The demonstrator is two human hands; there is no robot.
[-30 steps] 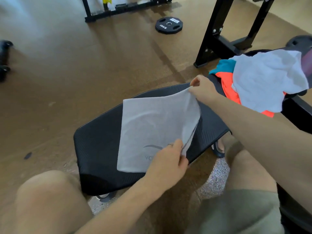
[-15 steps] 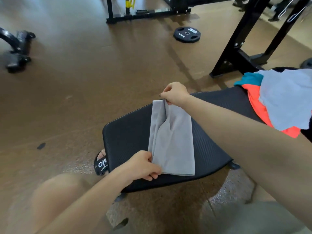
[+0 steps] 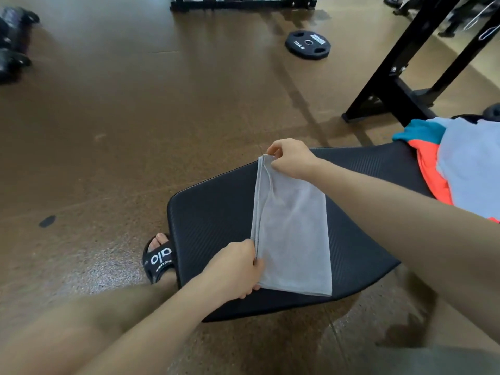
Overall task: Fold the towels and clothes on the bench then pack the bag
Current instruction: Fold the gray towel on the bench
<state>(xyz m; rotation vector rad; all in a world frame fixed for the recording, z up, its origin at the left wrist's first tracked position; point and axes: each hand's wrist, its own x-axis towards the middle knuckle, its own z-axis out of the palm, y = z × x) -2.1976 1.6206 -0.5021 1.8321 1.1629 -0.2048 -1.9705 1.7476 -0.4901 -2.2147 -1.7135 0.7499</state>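
A grey towel [image 3: 293,234] lies folded into a narrow strip on the black padded bench [image 3: 213,212]. My right hand [image 3: 290,158] pinches its far left corner. My left hand [image 3: 234,269] grips the near left corner, where the folded edges meet. At the right end of the bench sits a pile of clothes: a light blue-white cloth [image 3: 470,163] over an orange garment [image 3: 430,174] and a teal one [image 3: 419,129]. No bag is in view.
A black rack frame [image 3: 395,77] stands on the brown gym floor behind the bench. A 10 kg weight plate [image 3: 308,44] lies on the floor further back. My sandalled foot [image 3: 159,258] rests left of the bench. Dark equipment [image 3: 13,41] sits at far left.
The towel's right half has been brought over to the left, folding the wide square into a narrow strip. Both hands moved left with it, and the fold now lies flatter.
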